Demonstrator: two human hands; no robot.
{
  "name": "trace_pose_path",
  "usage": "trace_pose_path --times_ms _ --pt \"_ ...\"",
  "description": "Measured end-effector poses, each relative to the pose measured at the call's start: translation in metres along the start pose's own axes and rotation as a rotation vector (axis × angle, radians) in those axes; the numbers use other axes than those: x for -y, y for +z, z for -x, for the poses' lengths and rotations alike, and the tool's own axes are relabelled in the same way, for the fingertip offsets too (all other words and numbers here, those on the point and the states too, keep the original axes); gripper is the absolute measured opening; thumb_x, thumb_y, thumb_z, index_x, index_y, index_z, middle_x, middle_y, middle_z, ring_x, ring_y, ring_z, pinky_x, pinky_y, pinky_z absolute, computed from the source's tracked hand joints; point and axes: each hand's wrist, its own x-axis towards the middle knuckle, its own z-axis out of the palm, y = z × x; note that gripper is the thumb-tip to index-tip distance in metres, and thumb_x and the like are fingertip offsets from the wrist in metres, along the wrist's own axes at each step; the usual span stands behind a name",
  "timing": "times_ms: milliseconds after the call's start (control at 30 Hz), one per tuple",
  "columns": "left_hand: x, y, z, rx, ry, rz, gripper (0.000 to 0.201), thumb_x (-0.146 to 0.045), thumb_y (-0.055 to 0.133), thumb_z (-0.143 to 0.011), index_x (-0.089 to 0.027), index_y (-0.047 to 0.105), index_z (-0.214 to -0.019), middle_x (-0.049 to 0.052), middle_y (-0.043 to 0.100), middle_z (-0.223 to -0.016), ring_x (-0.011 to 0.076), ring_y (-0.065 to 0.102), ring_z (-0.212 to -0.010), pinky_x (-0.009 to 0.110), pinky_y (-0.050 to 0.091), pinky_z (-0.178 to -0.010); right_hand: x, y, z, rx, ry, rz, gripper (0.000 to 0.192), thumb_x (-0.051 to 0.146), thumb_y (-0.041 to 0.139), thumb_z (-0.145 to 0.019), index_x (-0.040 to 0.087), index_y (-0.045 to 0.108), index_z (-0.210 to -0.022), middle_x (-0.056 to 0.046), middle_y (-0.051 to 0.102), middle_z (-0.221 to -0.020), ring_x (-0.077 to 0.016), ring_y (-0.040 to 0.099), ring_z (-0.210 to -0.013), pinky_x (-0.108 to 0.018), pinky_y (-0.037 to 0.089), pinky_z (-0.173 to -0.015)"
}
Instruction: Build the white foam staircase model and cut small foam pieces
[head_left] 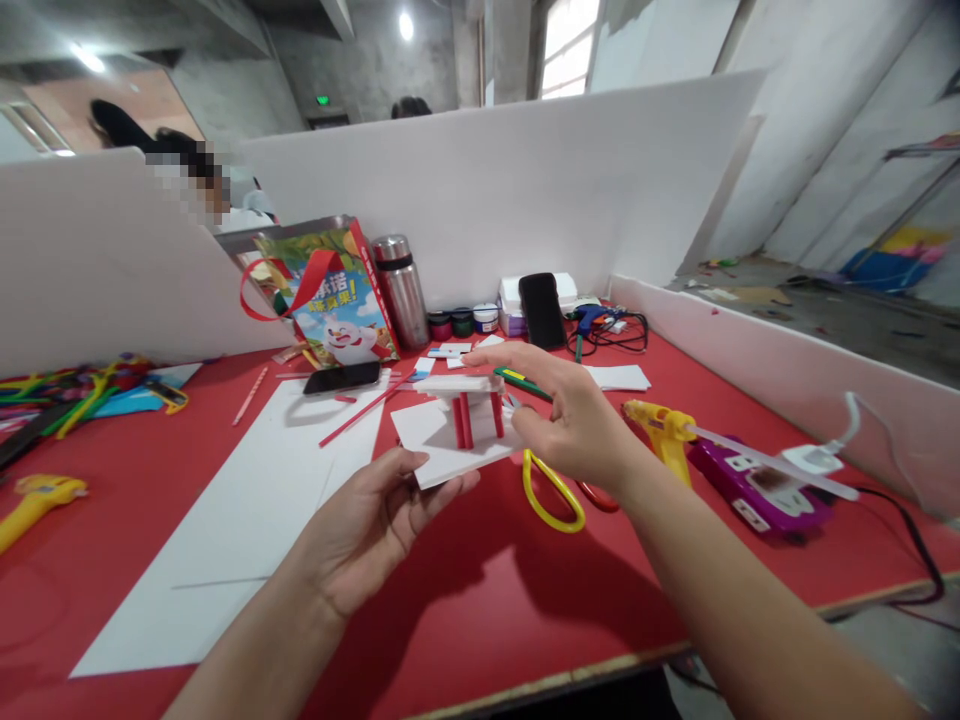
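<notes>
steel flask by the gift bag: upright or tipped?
Upright: the steel flask stands on its base on the red table, cap on top.

A red-topped work table (465, 600) is carrying a large white foam sheet (247, 530), yellow-handled scissors (553, 495) and a yellow glue gun (660, 428). A purple power strip (750, 492) is lying near its right edge, and a black phone (342, 377) is resting by a steel flask (401, 290).

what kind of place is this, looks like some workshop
Probably a shared craft workspace: a red table walled off by white foam board dividers, a yellow glue gun, scissors, and both hands holding a small foam-and-red-stick model.
</notes>
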Motion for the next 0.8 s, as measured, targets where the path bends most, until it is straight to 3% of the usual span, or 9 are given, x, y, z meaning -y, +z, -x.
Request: trace_pose_path --times_ms 400,633,800 --pt "0.002 0.002 0.005 0.003 0.079 -0.018 0.024 0.002 0.05 -0.093 -0.002 0.068 -0.077 0.015 0.076 -0.084 0.0288 0.079 -0.079 0.027 0.067 -0.068 -0.006 0.004 0.003 0.004 -0.008 -0.012 0.062 -0.007 0.045 -0.063 0.016 0.066 -0.116 -0.01 0.07 -0.116 -0.0236 0.063 -0.114 -0.038 0.047 -0.104" --pt "0.006 0.003 0.003 0.044 0.105 -0.019 0.019 0.002 0.053 -0.09 -0.005 0.067 -0.079 0.015 0.077 -0.086 0.0287 0.079 -0.088 0.029 0.067 -0.074 -0.005 0.002 0.009 0.024 0.013 0.0 0.063 -0.007 0.045 -0.067 0.018 0.063 -0.122 -0.01 0.068 -0.124 -0.0238 0.061 -0.12 -0.041 0.046 -0.107" --pt "0.012 0.003 -0.005 0.047 0.103 0.015 0.014 0.001 0.053 -0.089 -0.005 0.066 -0.086 0.016 0.078 -0.09 0.0283 0.078 -0.09 0.031 0.067 -0.078 -0.011 0.006 0.023 -0.117 0.113 0.054 0.065 -0.002 0.05 -0.074 0.021 0.053 -0.134 -0.011 0.06 -0.139 -0.0248 0.054 -0.132 -0.047 0.042 -0.112"
